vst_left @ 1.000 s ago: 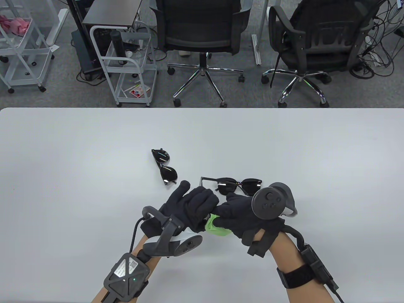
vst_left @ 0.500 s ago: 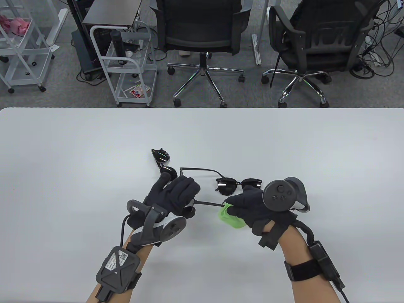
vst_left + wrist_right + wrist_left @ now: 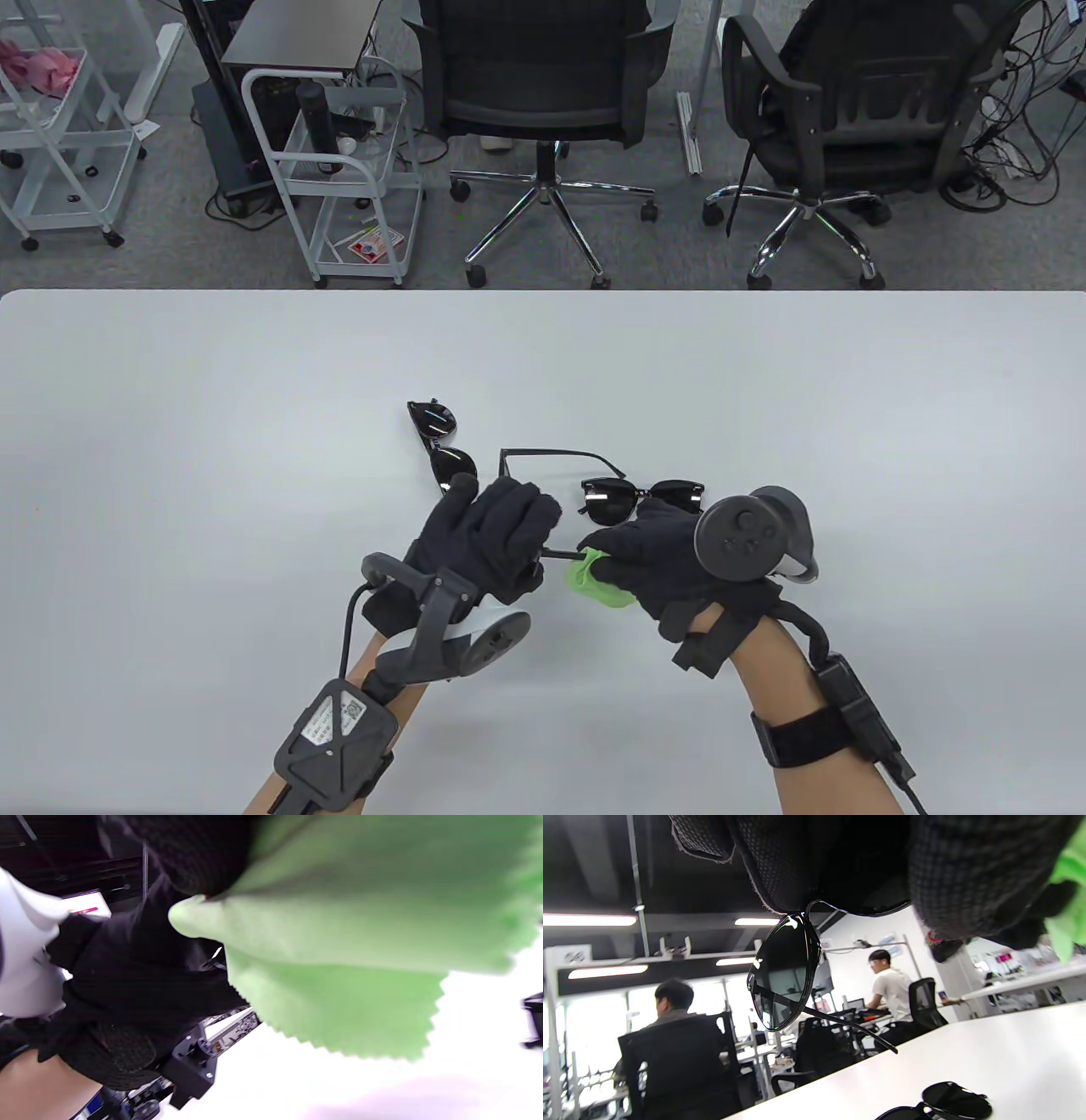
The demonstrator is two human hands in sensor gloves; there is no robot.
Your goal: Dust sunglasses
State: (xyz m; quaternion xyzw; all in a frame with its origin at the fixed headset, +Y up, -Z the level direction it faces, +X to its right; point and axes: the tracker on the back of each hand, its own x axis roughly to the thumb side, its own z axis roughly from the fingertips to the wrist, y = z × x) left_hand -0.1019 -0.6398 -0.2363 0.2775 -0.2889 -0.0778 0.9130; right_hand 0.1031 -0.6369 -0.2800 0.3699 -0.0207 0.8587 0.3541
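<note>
Now your left hand (image 3: 496,539) grips the sunglasses (image 3: 632,499) arm; your right hand (image 3: 653,556), at 3 o'clock, pinches the green cloth (image 3: 594,581).

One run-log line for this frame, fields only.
left hand: holds sunglasses temple | right hand: pinches green cloth on temple | held sunglasses: lifted | second sunglasses: on table

Glossy sunglasses (image 3: 642,499); matt green cloth (image 3: 596,582); smooth table (image 3: 254,407).

Overhead table view, two close wrist views
</note>
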